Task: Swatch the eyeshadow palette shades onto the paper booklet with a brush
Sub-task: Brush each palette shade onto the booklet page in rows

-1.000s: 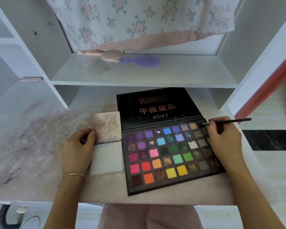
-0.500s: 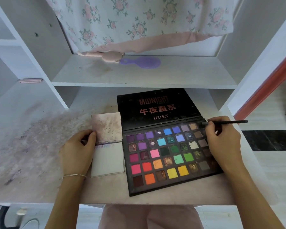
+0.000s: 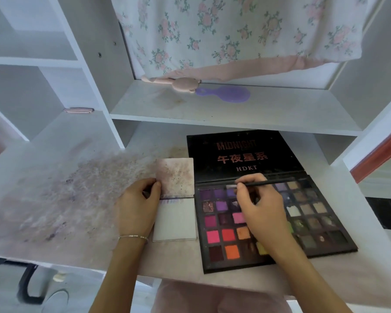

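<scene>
An open black eyeshadow palette (image 3: 307, 222) with several coloured pans lies on the desk, its lid flat behind it. My right hand (image 3: 261, 213) hovers over the palette's left half and pinches a thin black brush (image 3: 261, 183), whose tip points left over the purple pans in the top row. Left of the palette lies the open paper booklet (image 3: 175, 219), its upper page stained pink and its lower page white with faint purple strokes along the top. My left hand (image 3: 139, 208) holds the booklet's left edge, thumb on the upper page.
The desk top (image 3: 54, 199) left of the booklet is smeared with pigment. A shelf (image 3: 212, 111) above carries a purple hairbrush (image 3: 228, 94) and a pink object (image 3: 181, 84). A floral cloth (image 3: 235, 30) hangs behind. The desk's front edge runs just below my wrists.
My right hand has carried the brush leftward from the palette's top right corner to the purple pans near the left. My left hand stays on the booklet.
</scene>
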`<state>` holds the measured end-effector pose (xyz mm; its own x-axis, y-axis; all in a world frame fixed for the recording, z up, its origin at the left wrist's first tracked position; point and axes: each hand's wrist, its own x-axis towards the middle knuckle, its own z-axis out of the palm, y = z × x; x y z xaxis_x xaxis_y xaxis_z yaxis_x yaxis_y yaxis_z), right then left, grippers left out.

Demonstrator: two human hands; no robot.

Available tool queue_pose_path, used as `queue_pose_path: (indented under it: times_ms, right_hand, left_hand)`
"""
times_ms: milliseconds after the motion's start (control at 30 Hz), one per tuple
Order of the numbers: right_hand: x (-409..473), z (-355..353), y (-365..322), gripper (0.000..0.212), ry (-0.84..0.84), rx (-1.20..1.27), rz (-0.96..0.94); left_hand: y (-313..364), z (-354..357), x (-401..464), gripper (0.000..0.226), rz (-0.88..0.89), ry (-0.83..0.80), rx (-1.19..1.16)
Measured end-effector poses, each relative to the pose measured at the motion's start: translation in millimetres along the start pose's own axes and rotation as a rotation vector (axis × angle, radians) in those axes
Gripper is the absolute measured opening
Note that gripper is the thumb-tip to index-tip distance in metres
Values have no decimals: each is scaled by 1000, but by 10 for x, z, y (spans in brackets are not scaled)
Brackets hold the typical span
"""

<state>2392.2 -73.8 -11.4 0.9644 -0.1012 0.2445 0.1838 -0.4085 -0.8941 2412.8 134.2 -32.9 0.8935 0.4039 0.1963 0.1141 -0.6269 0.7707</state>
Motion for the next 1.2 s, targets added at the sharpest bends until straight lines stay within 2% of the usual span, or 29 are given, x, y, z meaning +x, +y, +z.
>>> queue_pose_path:
  times_ms: [167, 400, 1200]
  right_hand:
    - [-12, 299, -127, 16, -125, 61, 10]
    - [-9, 452, -155, 17, -205, 43, 25]
    - [-10, 466, -117, 14, -259, -57, 35]
  left_hand:
    - [-1, -11, 9, 13, -1, -10, -27]
    - [-1, -13, 7, 12, -9, 3, -24]
    - [2, -14, 3, 12, 8, 14, 3]
